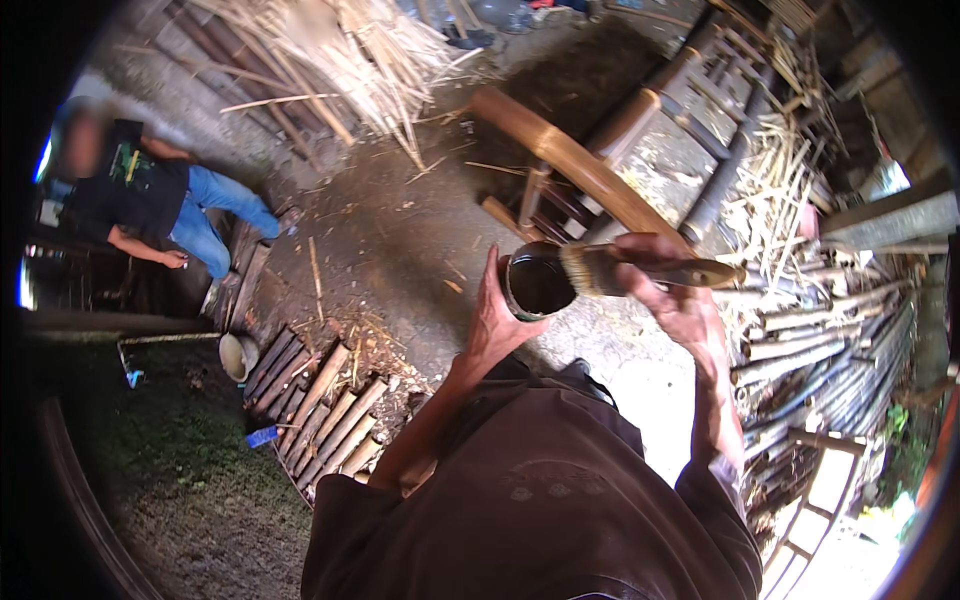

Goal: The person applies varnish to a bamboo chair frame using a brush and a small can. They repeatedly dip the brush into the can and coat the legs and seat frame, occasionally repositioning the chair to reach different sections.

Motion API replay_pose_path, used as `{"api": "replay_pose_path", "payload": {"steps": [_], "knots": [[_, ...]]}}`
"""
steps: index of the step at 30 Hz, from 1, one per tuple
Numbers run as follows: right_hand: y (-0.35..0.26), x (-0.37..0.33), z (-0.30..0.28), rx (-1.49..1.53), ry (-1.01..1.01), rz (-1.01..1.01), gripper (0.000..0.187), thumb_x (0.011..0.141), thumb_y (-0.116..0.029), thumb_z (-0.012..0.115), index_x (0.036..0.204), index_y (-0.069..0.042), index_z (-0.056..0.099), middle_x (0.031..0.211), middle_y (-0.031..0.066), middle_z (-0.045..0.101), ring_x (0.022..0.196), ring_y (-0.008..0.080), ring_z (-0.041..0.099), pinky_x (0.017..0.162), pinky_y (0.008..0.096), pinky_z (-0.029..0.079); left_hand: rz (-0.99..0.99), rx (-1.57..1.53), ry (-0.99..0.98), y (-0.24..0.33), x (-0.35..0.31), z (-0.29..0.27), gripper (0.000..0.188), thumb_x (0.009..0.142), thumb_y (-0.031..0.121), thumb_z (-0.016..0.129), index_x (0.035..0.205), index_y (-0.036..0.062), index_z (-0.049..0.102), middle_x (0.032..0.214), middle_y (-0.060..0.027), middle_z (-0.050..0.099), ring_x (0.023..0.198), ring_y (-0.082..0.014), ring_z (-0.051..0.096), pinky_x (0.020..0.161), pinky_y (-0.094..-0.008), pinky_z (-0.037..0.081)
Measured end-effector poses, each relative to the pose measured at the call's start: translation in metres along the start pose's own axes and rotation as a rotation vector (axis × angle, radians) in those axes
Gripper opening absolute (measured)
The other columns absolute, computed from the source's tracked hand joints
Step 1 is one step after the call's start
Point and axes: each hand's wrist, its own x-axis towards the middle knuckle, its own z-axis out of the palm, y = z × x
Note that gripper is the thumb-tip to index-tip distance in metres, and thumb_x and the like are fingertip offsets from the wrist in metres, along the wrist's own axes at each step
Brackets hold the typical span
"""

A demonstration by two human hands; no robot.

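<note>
My left hand [490, 320] is wrapped round a small round pot [522, 260], its mouth turned up toward me. Dark, shiny liquid [541, 290] lies inside it. A wide flat paintbrush [598, 271] with pale bristles is gripped in my right hand [682, 308]. Its bristle tips meet the pot's right rim; whether they touch the liquid I cannot tell. The wooden handle points off to the right. Just beyond both hands runs a thick brown bamboo pole [560, 150], part of a bamboo frame.
Cut bamboo pieces [335, 425] lie in rows at lower left. Split strips [350, 60] are heaped at the far left, and stacked poles [830, 330] fill the right side. A person [150, 190] in jeans sits at the left. A ladder-like frame [820, 500] stands lower right.
</note>
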Motion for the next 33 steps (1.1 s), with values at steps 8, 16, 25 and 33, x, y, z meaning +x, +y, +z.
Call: {"api": "replay_pose_path", "payload": {"steps": [8, 16, 25, 33], "knots": [[0.055, -0.055, -0.063, -0.385, -0.107, -0.118, 0.035, 0.087, -0.03, 0.067, 0.115, -0.009, 0.064, 0.09, 0.0193, 0.069, 0.073, 0.0352, 0.067, 0.072, 0.0437, 0.054, 0.059, -0.078, -0.162, 0.075, -0.031, 0.097, 0.13, 0.052, 0.021, 0.091, 0.148, 0.0023, 0.007, 0.134, -0.0264, 0.042, 0.123, -0.0391, 0.047, 0.102, -0.0457, 0.043], [0.108, -0.106, -0.118, -0.597, -0.142, -0.073, 0.031, 0.083, -0.023, 0.067, 0.109, -0.007, 0.063, 0.076, 0.0218, 0.065, 0.075, 0.0395, 0.065, 0.066, 0.0452, 0.053, 0.086, -0.036, -0.243, 0.126, -0.066, 0.164, 0.12, 0.058, 0.02, 0.087, 0.147, 0.0, 0.01, 0.126, -0.0215, 0.047, 0.116, -0.0379, 0.049, 0.101, -0.0446, 0.04], [0.124, -0.145, -0.139, -0.688, -0.122, 0.091, 0.032, 0.084, -0.026, 0.065, 0.113, -0.012, 0.063, 0.085, 0.02, 0.067, 0.076, 0.0378, 0.066, 0.07, 0.0443, 0.054, 0.176, -0.015, -0.325, 0.137, -0.085, 0.201, 0.124, 0.056, 0.024, 0.089, 0.147, -0.0014, 0.009, 0.129, -0.0233, 0.045, 0.118, -0.0395, 0.049, 0.1, -0.0461, 0.042], [0.105, -0.194, -0.14, -0.652, 0.026, -0.226, 0.035, 0.074, -0.009, 0.066, 0.108, -0.003, 0.059, 0.085, 0.0187, 0.063, 0.08, 0.0332, 0.065, 0.061, 0.0414, 0.054, 0.123, -0.027, -0.341, 0.141, -0.09, 0.215, 0.125, 0.055, 0.028, 0.088, 0.146, -0.0051, 0.01, 0.121, -0.026, 0.051, 0.112, -0.0416, 0.053, 0.097, -0.0459, 0.045]]}}
